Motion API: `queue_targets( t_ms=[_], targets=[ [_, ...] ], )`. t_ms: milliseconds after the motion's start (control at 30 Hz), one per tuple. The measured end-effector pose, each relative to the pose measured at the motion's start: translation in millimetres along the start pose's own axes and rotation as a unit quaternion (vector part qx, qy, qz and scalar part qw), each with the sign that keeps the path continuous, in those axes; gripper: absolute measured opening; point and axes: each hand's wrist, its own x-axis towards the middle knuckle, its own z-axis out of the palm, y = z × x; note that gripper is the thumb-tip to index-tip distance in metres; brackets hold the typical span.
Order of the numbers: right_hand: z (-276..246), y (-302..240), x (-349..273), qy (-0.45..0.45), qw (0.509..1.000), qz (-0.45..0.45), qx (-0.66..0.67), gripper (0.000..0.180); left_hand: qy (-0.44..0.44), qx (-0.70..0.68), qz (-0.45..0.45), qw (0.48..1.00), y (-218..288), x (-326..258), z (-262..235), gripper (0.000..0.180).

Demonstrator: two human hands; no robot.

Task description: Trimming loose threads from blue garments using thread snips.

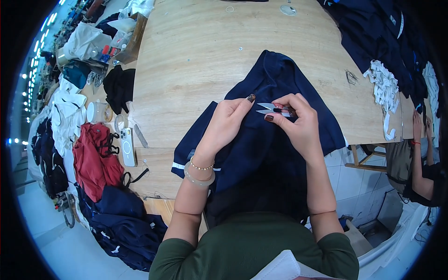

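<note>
A dark navy garment (280,77) with white-edged ends lies over the front of the wooden table and hangs towards my lap. My left hand (227,122) is closed on its fabric, thumb on top and fingers curled beneath, partly hidden. In my right hand (298,121) I grip small thread snips (267,108). Their two pointed blades are spread apart and point left at the cloth, close to my left thumb. Whether a thread lies between the blades is too small to tell.
Along the left edge are a red garment (95,156), a white phone (127,147), a tape roll (121,122) and a box of supplies (133,39). At right lie dark clothes (373,42) and a white trim bundle (383,86). Another person's arm (418,158) shows far right.
</note>
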Motion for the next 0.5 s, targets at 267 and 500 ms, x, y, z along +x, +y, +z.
queue_targets(
  t_ms=[267,500],
  targets=[
    [10,2,4,0.013,0.933,0.098,0.345,0.017,-0.001,0.073,-0.038,0.997,-20,4,-6,0.044],
    [14,19,-3,-0.009,0.967,0.12,0.227,0.02,0.009,0.001,-0.047,0.999,-17,6,-4,0.044]
  ],
)
